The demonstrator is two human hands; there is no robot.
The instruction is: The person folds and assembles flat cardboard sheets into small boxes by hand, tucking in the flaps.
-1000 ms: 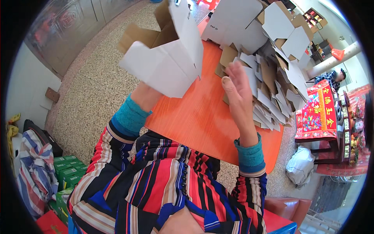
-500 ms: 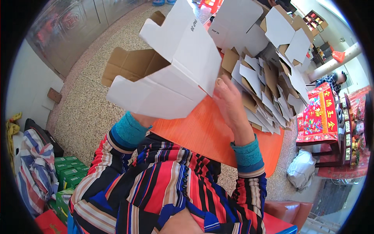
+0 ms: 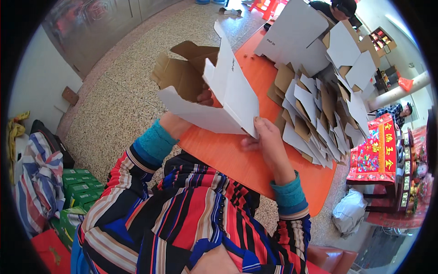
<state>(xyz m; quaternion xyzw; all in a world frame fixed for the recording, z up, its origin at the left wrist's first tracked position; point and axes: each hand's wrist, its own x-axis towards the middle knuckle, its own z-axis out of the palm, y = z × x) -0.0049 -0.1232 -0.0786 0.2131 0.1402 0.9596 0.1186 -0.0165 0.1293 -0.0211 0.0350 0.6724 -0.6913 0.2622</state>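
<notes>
A partly folded cardboard box [image 3: 230,93], white outside and brown inside, is held tilted above the near side of the orange table [image 3: 246,160]. Its flaps stand open toward the left. My left hand [image 3: 175,125] reaches behind the lower left of the box; some of its fingertips show through the opening against the brown inside, and the rest is hidden. At the box's lower right corner, my right hand [image 3: 270,142] grips the edge, thumb on top and fingers bent below.
Many flattened white-and-brown cartons [image 3: 315,114] are heaped on the table's right side. A larger white carton [image 3: 294,39] stands behind them, near another person's head [image 3: 342,8]. Green boxes [image 3: 82,187] and a striped bag [image 3: 41,169] lie at left. A white sack [image 3: 349,211] rests on the floor at right.
The box has turned and come lower and to the right, so its inside shows more. My left fingertips now appear in the opening, and my right hand has closed on the corner.
</notes>
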